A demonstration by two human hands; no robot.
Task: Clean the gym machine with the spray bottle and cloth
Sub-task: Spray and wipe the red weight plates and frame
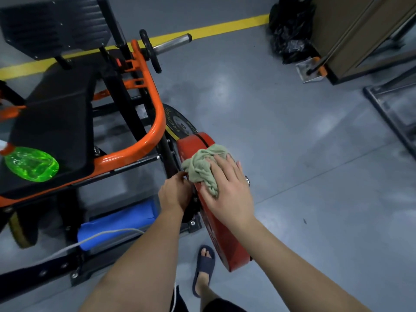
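A crumpled olive-green cloth (201, 166) lies on the rim of a red weight plate (219, 235) loaded on the orange-and-black gym machine (144, 136). My right hand (227, 188) lies flat on the cloth with straight fingers, pressing it against the plate. My left hand (175, 192) grips the inner edge of the plate beside the cloth, its fingers curled out of sight. The spray bottle (31, 164), bright green with a red-and-white head, lies on its side on the machine's black seat pad (56, 113) at the left.
A blue foam roller (117, 221) and a white cable (94, 238) lie under the machine frame. A bare steel sleeve (173, 42) sticks out at the back. My sandalled foot (203, 266) stands on the grey floor. Black bags (290, 32) and a wooden cabinet (360, 34) are far right.
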